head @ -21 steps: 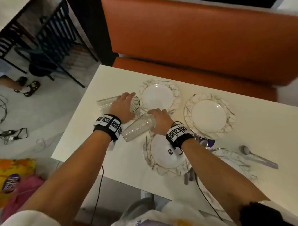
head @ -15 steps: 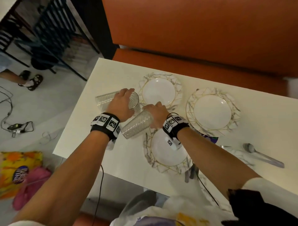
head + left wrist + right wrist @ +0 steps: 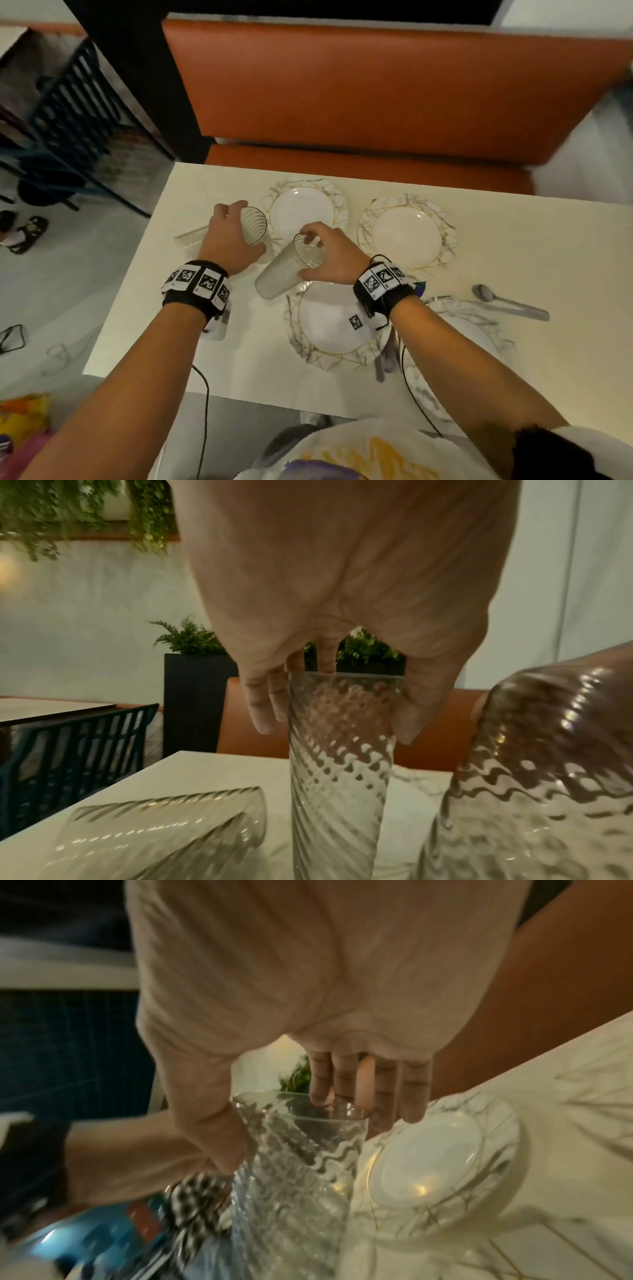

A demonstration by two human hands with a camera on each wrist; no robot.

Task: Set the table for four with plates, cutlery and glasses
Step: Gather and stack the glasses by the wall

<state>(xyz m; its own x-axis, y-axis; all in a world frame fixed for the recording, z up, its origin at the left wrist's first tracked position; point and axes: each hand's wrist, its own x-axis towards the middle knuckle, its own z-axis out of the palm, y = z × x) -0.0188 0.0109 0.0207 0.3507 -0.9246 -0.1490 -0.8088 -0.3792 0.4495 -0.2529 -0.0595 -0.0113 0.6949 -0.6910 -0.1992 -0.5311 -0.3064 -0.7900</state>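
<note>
My left hand grips a ribbed clear glass near its rim, close to upright in the left wrist view, where the same glass stands below the palm. My right hand holds a second ribbed glass by its rim, tilted, above the table left of the near plate. A third glass lies on its side at the table's left. Two plates sit at the far side. A spoon lies to the right. More cutlery lies by the near plate.
The white table stands before an orange bench. A fourth plate sits partly under my right forearm. A dark metal chair stands off the table's left edge. Cables and a colourful bag lie on the floor.
Both hands have tipped their glasses up from lying nearly flat towards upright; the rims now face the camera. The hands stay in about the same place on the table.
</note>
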